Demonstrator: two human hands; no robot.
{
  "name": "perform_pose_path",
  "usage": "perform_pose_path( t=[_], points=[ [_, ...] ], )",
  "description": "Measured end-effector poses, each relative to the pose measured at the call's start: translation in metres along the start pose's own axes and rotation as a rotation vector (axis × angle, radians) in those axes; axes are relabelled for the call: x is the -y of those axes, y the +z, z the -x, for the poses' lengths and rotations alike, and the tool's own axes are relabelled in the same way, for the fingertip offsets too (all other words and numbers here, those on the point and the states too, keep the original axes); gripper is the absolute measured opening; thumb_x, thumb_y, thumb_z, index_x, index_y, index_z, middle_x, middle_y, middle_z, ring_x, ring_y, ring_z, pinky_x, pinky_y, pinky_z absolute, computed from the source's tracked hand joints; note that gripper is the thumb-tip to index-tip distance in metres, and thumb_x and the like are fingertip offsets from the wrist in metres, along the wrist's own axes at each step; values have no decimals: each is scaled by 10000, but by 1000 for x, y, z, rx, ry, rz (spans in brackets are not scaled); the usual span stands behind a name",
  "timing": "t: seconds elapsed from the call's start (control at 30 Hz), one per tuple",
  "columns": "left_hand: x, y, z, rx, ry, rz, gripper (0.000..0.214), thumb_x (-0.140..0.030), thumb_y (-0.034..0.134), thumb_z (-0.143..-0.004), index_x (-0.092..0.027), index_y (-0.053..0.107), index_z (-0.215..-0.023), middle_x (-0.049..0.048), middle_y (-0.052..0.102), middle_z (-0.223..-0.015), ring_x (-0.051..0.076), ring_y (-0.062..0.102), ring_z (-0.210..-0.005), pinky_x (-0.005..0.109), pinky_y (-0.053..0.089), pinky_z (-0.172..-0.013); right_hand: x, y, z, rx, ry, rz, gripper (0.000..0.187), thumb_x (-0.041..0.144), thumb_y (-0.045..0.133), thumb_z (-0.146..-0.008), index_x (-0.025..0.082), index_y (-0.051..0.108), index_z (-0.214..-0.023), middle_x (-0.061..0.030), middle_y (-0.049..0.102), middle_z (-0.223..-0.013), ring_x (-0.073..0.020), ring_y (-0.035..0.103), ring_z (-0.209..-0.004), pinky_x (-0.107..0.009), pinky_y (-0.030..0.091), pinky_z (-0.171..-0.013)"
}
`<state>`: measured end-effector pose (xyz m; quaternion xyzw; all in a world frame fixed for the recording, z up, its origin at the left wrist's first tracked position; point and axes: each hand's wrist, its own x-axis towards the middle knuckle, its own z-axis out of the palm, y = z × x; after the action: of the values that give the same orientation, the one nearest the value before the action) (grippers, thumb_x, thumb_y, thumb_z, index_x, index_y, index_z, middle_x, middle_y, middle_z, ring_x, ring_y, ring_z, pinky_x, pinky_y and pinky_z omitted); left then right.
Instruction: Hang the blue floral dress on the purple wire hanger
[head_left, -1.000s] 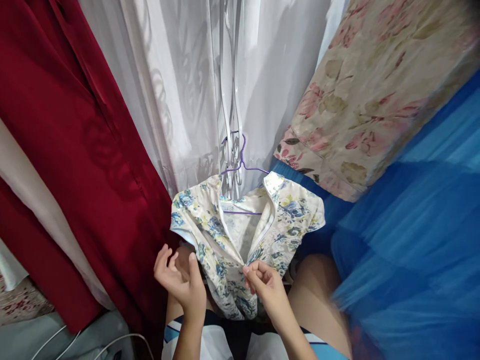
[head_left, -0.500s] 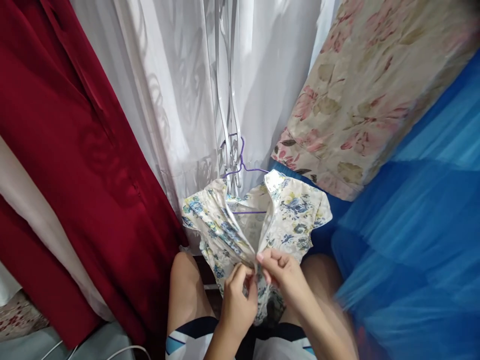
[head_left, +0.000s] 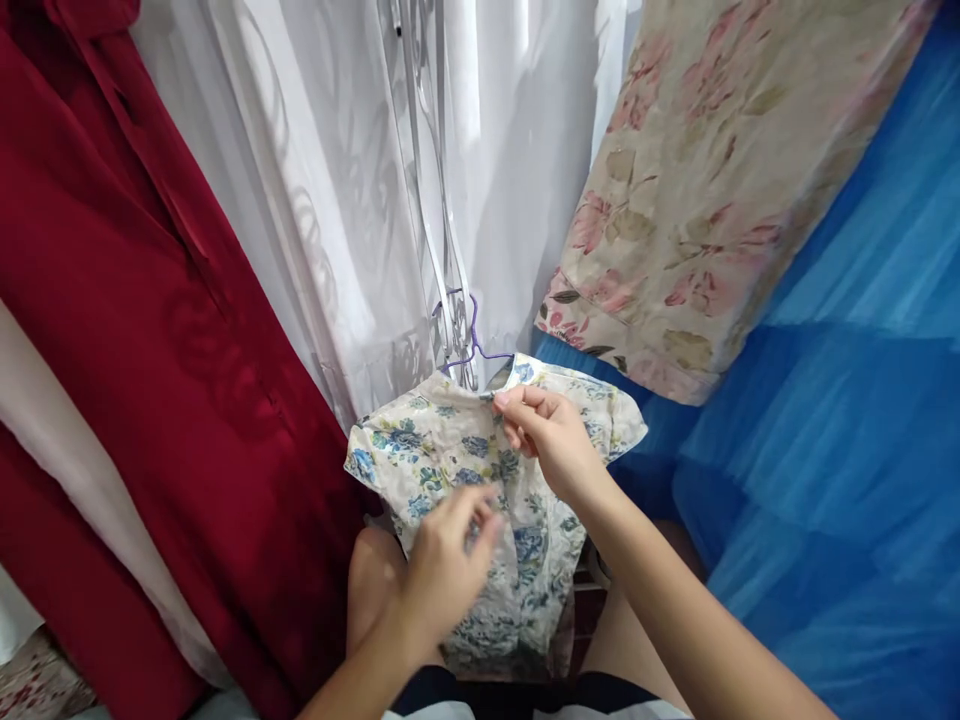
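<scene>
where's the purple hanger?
Head view, near centre: the purple hanger rises from the neckline of the blue-floral top, up and left of the right hand.

Dark navy hems (head_left: 427, 692) border the white fabric of the person's shorts (head_left: 645, 711), seen at the lower edge; legs (head_left: 373, 582), forearms (head_left: 679, 590), left hand (head_left: 446, 560) and right hand (head_left: 555, 435) are bare.

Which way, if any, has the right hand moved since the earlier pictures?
Yes: the right hand has moved upward, closer to the purple hanger.

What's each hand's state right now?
Left hand: blurred in front of the garment; grip can't be told.
Right hand: closed, pinching the garment at its neckline.
</scene>
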<state>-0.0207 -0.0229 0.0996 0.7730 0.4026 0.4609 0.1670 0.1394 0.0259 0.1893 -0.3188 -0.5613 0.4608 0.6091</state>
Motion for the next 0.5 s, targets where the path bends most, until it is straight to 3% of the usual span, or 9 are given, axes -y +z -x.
perform_pose_path(
  t=[0.07,0.1,0.17,0.23,0.3,0.5],
  points=[
    [-12,-24,-33,-219,47,28,413,-247,497,-961,-265,523,-1372,27,664,-851,163,615,-755,267,483,-746,-2,1,9,7,-15,51,300,428,664,-847,193,551,-698,46,517,-448,-71,329,-383,-226,210,-418],
    [-18,-32,-48,-254,78,21,439,-263,486,-969,-271,494,-1408,20,656,-828,156,600,-710,261,478,-704,-3,2,12,11,-36,66,298,427,657,-855,196,545,-703,45,520,-451,-74,344,-388,-226,225,-423],
    [-27,-41,-73,-210,143,-31,343,-284,491,-970,-266,607,-1292,18,663,-809,157,603,-708,265,474,-704,-5,2,15,17,-93,91,281,422,639,-874,199,549,-729,45,521,-464,-84,377,-405,-229,257,-438],
    [-32,-40,-88,-171,201,-90,234,-291,500,-967,-233,700,-1073,26,675,-808,163,614,-733,267,467,-714,-11,0,14,-12,-159,143,264,415,620,-888,204,546,-747,41,518,-492,-98,408,-434,-238,285,-459],
    [-32,-35,-96,-200,230,-124,219,-290,499,-967,-200,695,-928,34,676,-807,161,614,-736,259,455,-703,-22,-2,12,-76,-234,225,263,409,606,-896,216,516,-743,36,512,-532,-111,426,-468,-250,305,-482],
    [-19,-27,-104,-318,189,-46,212,-307,515,-957,-180,657,-863,24,663,-768,140,609,-696,232,452,-669,-55,-1,14,-149,-298,399,253,364,538,-929,227,461,-731,32,465,-588,-132,414,-519,-268,304,-521]
  ],
)
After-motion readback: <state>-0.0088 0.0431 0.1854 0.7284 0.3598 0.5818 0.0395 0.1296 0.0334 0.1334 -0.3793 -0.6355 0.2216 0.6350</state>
